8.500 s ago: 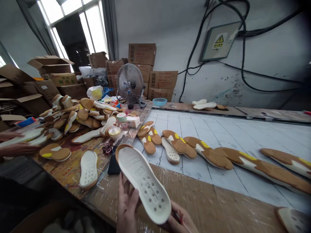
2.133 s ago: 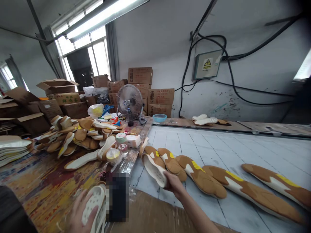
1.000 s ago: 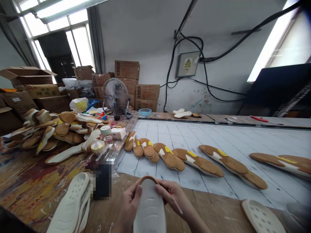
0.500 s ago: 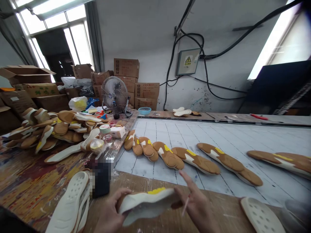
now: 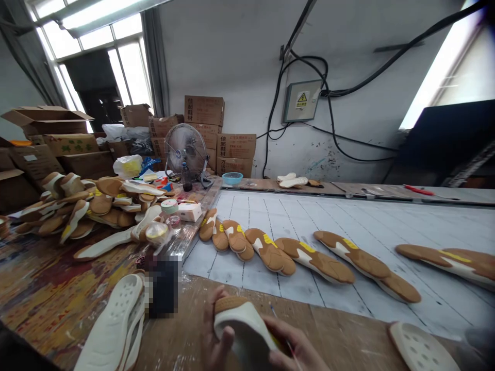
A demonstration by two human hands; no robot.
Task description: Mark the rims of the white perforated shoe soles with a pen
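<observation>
At the bottom edge of the head view, both hands hold one sole low over the brown board at the near side of the bench. The sole is gripped at both ends, which keeps the limp piece from sagging. Its cream face is turned up toward the wearer and its tan tread rim shows at the far tip. The left hand comes in from below with the palm turned inward. Its thumb is pressed on the cream face and its fingers are curled shut round the far edge. The right hand lies across the near end, fingers closed over the sole. A thin rod sticks up from between them; what it is cannot be told. The wrists are largely cut off by the frame. Beyond the board, a row of soles lies tan side up on the white ruled sheet, each one overlapping the next so that every piece shows. A stack of cream soles lies by the left hand, within reach. A single cream sole lies well to the right. A loose heap of soles covers the far left of the bench, with a fan and cartons behind.
</observation>
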